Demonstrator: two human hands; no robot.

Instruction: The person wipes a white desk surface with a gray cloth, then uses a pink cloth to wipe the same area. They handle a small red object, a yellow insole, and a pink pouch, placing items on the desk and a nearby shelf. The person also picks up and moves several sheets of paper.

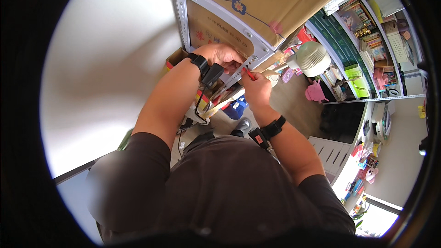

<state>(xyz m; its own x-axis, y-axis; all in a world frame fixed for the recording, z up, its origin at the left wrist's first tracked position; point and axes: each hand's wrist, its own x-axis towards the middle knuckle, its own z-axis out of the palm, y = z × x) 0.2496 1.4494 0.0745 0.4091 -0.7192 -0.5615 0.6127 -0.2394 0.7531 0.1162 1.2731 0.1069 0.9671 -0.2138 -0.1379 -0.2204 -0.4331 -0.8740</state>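
My right hand [257, 88] grips a small red tool [248, 74], its tip at the perforated white metal post [235, 75] of a shelving rack. My left hand [224, 57] reaches behind that post, below the rack's bolted white frame [220, 13]; its fingers are curled near the post, and whether they hold anything is hidden. Inside the frame stands a brown cardboard box [213, 29] bearing writing. A larger cardboard box with printed flowers [275, 3] rests on top of the rack. Both wrists wear black straps with small black devices.
A white wall [103, 58] is at the left. Below the rack are an open carton [176, 58], a blue bag [236, 107] and a black cable [196, 105]. At the right stand a white fan [313, 59], a pink watering can [315, 92], bookshelves [360, 44] and a white drawer unit [330, 153].
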